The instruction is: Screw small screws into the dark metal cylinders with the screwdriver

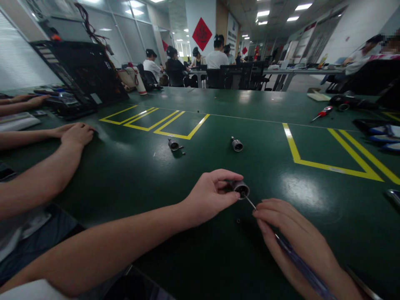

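Note:
My left hand (215, 193) grips a small grey metal cup-shaped part (240, 186), its open end tilted toward me. In my right hand (290, 227) is a screwdriver (292, 252) with a thin shaft and a translucent handle. Its tip reaches inside the cup-shaped part, so the very end is hidden. Below the part, a tiny dark ring or nut (238, 221) lies on the green table (200, 258). Beyond my hands sit a similar metal part (237, 144) and, farther left, another metal part (173, 144) with small pieces beside it.
Yellow tape outlines (173, 135) mark the table. A red-handled screwdriver (323, 112) lies far right, near blue-handled tools (386, 138). On the left rest a co-worker's hands (76, 134), with a black equipment case (84, 75) behind. People sit at tables in the background.

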`<state>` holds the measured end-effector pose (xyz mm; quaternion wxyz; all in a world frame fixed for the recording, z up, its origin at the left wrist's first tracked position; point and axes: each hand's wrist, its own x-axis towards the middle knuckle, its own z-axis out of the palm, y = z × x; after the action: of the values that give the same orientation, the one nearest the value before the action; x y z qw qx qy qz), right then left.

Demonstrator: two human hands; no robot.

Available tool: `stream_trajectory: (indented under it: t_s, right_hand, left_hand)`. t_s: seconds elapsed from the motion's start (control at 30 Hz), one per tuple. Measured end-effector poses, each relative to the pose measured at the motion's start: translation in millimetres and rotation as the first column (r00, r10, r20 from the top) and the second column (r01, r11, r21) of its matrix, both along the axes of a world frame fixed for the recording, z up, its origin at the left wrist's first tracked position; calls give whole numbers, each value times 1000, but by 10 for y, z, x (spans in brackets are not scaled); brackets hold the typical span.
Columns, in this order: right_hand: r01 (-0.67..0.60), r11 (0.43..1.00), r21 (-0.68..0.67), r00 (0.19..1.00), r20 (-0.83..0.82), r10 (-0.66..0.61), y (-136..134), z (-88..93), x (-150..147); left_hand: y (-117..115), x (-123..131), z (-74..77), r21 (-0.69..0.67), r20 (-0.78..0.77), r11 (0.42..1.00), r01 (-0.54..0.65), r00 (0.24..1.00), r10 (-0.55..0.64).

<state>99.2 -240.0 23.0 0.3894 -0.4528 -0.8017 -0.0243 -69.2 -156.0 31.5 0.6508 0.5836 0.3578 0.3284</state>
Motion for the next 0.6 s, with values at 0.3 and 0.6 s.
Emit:
stream_trajectory:
  t_s: [0.3,0.6]
  right_hand:
    - [-18,1000,-12,999,42,19,-10,-5,0]
    - [-26,1000,-4,993,112,26,-37,-74,-20]
  left_hand:
    - [-35,25,-38,121,-36,992,-27,999,32]
    - [-43,55,-73,164,-66,984,-72,994,84]
